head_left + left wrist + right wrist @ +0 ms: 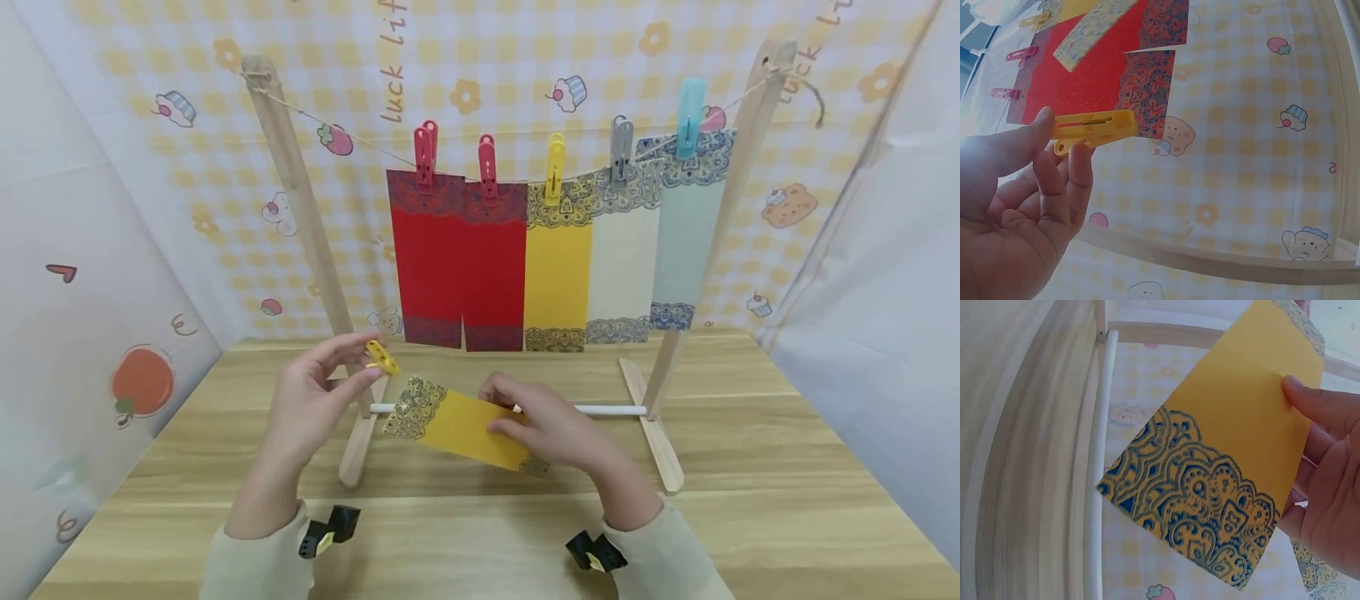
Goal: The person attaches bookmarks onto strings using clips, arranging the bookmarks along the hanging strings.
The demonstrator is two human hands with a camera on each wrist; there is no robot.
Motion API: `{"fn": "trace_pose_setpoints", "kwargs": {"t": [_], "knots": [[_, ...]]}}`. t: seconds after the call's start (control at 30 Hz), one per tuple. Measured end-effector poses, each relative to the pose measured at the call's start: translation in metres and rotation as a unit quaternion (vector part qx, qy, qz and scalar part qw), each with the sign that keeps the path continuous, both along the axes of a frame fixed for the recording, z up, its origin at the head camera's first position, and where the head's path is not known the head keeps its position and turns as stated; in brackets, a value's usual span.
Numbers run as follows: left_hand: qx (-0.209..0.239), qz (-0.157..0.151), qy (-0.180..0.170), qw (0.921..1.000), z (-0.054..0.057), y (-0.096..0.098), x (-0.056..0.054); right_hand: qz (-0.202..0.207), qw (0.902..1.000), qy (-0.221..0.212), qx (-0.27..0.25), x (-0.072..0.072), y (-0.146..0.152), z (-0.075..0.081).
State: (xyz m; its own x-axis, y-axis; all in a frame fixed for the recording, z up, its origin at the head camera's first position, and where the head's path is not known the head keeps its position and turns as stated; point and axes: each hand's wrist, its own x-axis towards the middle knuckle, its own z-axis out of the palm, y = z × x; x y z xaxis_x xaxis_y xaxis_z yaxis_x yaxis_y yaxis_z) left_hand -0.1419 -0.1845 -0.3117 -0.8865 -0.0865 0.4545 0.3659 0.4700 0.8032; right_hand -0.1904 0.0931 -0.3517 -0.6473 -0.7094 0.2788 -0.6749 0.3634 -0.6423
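Note:
Between thumb and fingertips my left hand [306, 398] pinches a yellow clothespin [382, 357], its nose pointing right; the left wrist view shows the same clothespin [1096, 128] from the side. My right hand [551, 421] holds a yellow card [468, 425] by its right part, thumb on the front face. Dark lace-like patterns band both ends of the card [1235, 425], and the wider band points left, near the clothespin. Card and clothespin are apart. Behind the hands, two red cards [427, 258], a yellow card [557, 262], a cream card [621, 267] and a pale blue card [686, 242] hang from a string.
Wooden posts [300, 192] hold the string [337, 129], joined low down by a white rod [611, 410]. Red pegs [488, 171], a yellow peg [555, 171], a grey peg [621, 150] and a blue peg [690, 121] clip the cards. All stands on a wooden table [450, 542].

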Motion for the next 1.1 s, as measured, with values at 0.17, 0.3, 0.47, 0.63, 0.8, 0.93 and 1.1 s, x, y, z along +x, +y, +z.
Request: {"fn": "trace_pose_setpoints", "kwargs": {"t": [0.17,0.3,0.47,0.63,0.8,0.93,1.1], "knots": [[-0.008,0.019,0.027,0.9994,0.014,-0.007,0.001,-0.021,0.9985,-0.033,-0.038,-0.002,-0.007,0.002],[-0.024,0.046,0.027,0.9983,0.028,-0.010,0.000,-0.047,0.9954,-0.050,-0.067,-0.007,-0.013,0.002],[-0.047,0.068,0.039,0.9959,0.040,-0.016,-0.002,-0.065,0.9904,-0.068,-0.101,-0.011,-0.023,0.002],[-0.054,0.080,0.062,0.9934,0.055,-0.021,-0.005,-0.084,0.9819,-0.090,-0.144,-0.014,-0.034,0.005],[-0.070,0.090,0.091,0.9893,0.070,-0.024,-0.006,-0.123,0.9673,-0.113,-0.191,-0.013,-0.044,0.013],[-0.075,0.085,0.127,0.9855,0.082,-0.023,-0.008,-0.144,0.9568,-0.119,-0.223,-0.013,-0.051,0.020],[-0.067,0.087,0.155,0.9818,0.098,-0.024,-0.010,-0.142,0.9559,-0.082,-0.244,-0.013,-0.059,0.029]]}}
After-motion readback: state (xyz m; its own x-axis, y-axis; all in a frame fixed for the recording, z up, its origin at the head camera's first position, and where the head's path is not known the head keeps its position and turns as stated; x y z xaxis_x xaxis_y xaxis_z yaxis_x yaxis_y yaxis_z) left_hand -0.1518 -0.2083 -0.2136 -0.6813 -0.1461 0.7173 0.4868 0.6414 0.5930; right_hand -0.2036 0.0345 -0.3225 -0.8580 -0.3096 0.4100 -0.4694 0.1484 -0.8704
